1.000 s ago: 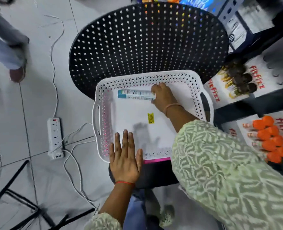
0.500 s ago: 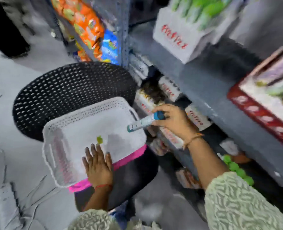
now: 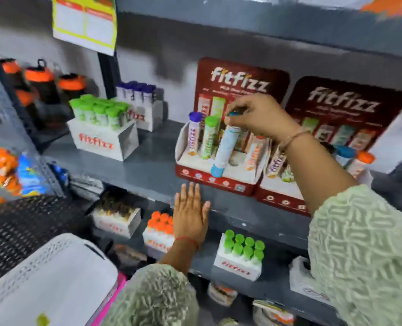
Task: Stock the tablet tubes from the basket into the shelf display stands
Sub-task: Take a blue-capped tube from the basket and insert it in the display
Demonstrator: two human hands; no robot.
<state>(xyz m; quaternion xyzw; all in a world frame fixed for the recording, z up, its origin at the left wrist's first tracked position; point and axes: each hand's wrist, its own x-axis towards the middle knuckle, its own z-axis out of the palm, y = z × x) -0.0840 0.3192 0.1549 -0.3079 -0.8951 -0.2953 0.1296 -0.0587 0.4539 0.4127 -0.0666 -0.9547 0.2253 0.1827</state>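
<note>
My right hand (image 3: 259,116) grips the cap end of a blue tablet tube (image 3: 224,149), holding it upright and slightly tilted over the front row of a red display stand (image 3: 219,175) on the grey shelf. A purple-capped tube (image 3: 193,132) and a green-capped tube (image 3: 209,137) stand in that stand to the left; an orange tube (image 3: 254,154) stands to the right. My left hand (image 3: 191,215) lies flat and spread against the shelf's front edge below the stand, holding nothing. The white basket (image 3: 42,278) sits at the lower left; the part in view holds no tubes.
A second red stand (image 3: 284,196) with tubes is to the right. White boxes of green-capped tubes (image 3: 101,128) and purple-capped tubes (image 3: 141,102) stand further left on the shelf. Lower shelves hold boxes of orange (image 3: 160,229) and green (image 3: 240,255) tubes. A black perforated chair (image 3: 18,227) supports the basket.
My right hand lifted the blue tube out of the basket and carried it up to the red stand. My left hand left the basket rim and now rests on the shelf edge.
</note>
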